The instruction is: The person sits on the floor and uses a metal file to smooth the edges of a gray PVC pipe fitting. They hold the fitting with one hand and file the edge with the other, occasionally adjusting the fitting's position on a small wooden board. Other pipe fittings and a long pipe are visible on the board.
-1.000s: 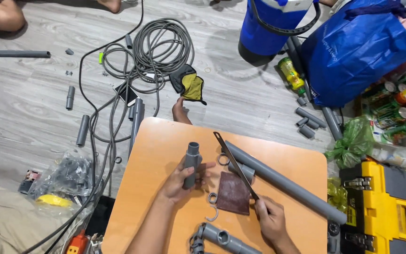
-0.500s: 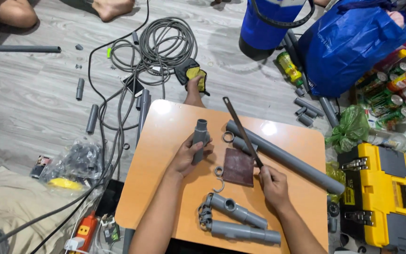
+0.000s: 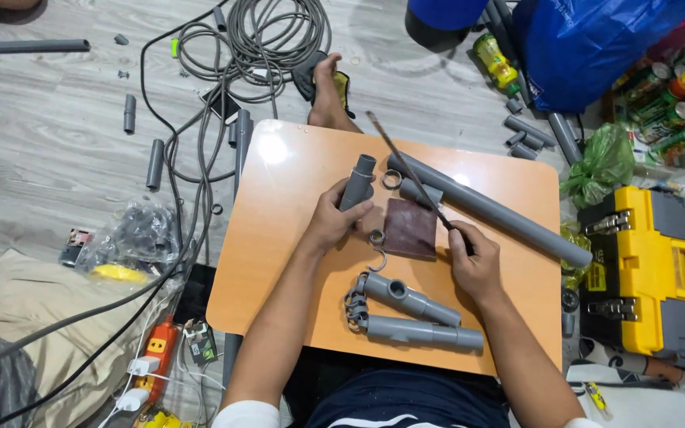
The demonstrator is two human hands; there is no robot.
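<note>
- While the person sits at the small orange tabletop in the middle of the head view, the left hand is wrapped around a short grey pipe fitting, holding it tilted just above centre.
- To the right of it, the right hand is clenched on the lower end of a thin dark rod-like file, which slants up toward the top centre of the frame.
- Between the hands lies a brown square of sandpaper, flat on the tabletop, with small grey rings near it.
- Behind the file, a long grey pipe runs diagonally toward the right edge.
- Nearer the person, at lower centre, rests a joined pipe assembly.
- At far right on the floor stands a yellow toolbox; at top centre lies a coiled grey cable.
</note>
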